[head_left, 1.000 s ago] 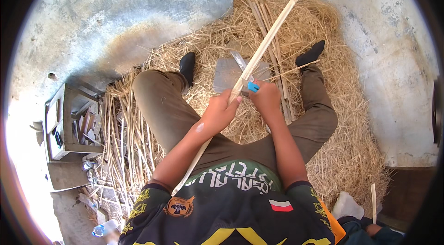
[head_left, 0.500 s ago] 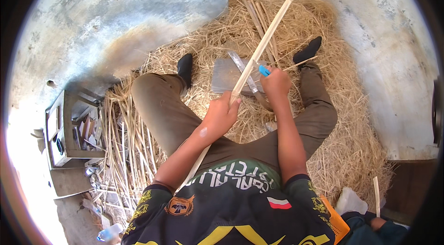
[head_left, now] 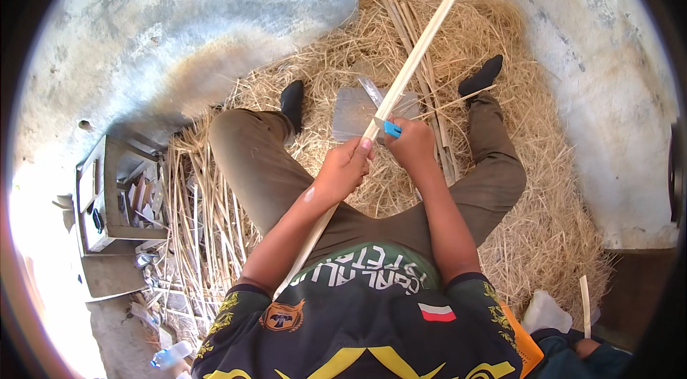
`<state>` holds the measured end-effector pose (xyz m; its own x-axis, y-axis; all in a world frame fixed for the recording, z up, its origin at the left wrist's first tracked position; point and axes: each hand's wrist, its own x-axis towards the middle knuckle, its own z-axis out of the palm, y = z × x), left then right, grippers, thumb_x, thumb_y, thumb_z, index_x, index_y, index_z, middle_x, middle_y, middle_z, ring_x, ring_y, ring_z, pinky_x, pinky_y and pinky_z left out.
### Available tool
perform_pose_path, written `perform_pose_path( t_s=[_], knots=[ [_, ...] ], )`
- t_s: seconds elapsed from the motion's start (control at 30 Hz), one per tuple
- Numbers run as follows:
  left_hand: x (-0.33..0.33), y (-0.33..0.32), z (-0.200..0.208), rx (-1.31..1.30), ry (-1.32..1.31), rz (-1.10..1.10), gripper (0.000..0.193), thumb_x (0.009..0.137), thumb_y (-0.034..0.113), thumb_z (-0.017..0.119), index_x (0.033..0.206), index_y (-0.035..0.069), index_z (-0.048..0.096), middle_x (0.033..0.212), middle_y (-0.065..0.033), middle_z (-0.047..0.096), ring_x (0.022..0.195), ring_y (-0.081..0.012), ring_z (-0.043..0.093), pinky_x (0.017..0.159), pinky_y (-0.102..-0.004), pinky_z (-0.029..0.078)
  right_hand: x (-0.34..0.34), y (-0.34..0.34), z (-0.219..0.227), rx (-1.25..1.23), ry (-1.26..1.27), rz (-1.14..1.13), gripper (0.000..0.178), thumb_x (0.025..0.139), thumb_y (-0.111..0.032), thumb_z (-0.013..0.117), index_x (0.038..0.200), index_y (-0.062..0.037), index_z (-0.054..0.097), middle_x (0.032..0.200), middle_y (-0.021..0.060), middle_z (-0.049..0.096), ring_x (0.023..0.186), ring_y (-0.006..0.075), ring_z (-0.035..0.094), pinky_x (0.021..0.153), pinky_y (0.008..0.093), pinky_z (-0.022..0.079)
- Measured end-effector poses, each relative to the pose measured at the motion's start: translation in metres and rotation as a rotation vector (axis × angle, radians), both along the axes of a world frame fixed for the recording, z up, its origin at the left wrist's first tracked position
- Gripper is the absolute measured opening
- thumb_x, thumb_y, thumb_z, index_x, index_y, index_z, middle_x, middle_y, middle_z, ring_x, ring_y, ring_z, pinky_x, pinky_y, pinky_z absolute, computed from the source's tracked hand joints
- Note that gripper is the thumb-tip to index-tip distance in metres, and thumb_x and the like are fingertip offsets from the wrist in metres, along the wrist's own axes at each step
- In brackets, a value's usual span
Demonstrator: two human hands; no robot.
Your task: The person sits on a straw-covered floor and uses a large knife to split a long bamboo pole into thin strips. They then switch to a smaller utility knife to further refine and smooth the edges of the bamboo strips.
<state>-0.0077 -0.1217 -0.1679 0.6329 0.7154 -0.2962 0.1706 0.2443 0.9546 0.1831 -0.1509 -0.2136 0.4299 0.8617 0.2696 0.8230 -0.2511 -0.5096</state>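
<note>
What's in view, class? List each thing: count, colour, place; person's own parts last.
Long strip: one, pale, left hand
Blade: one, blue-handled, right hand
Slab: one, grey, ahead
Flat tool: one, silvery, on slab
Loose strips: several, tan, beside slab
Strip pile: many, tan, left
Straw litter: uncounted, tan, floor
Box frame: one, brownish, left
Bottle: one, bluish, lower left
Walls: several, greyish, back and right
Lump: one, white, lower right
Unclear item: one, orange, lower right
Another person: one, dark sleeve, lower right
Shirt: one, mostly black, bottom
Trouser legs: two, brown, centre
Socked feet: two, black, ahead
Hands: two, bare, centre
</note>
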Motion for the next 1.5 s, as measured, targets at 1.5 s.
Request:
perform_pose_path(
  t_s=[1.5],
  knots=[
    [-0.005,-0.012,0.005,0.014,0.170,-0.119,0.042,0.112,0.039,0.043,0.092,0.005,0.057,0.065,-0.0013,0.054,0.049,-0.0089,0.047,0.047,-0.0281,0.040,0.050,0.016,-0.007,0.122,-0.093,-0.378,0.028,0.094,-0.027,0.065,0.078,-0.0057,0.074,0.068,0.0179,0.068,0.067,0.0385,0.070,0.062,0.0490,0.051]
  ],
)
